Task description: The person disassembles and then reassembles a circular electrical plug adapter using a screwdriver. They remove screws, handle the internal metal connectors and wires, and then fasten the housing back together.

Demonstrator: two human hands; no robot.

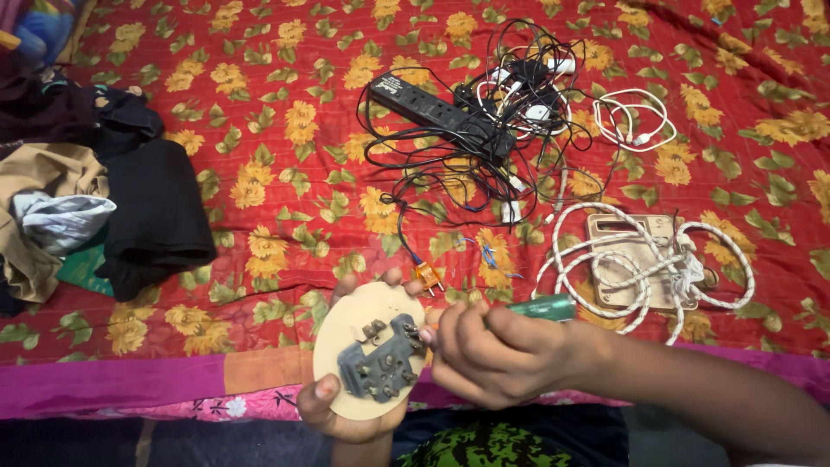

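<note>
Red floral bedspread (285,199) lies under your hands. Your left hand (333,402) cradles the round beige socket plate (367,359), fingers curled around its rim. Your right hand (488,355) is closed around a green-handled screwdriver (543,308), tip at the plate's grey terminal block (382,361).

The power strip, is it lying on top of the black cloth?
No, the power strip lies on the floral bedspread among tangled cables, well apart from the black cloth.
</note>
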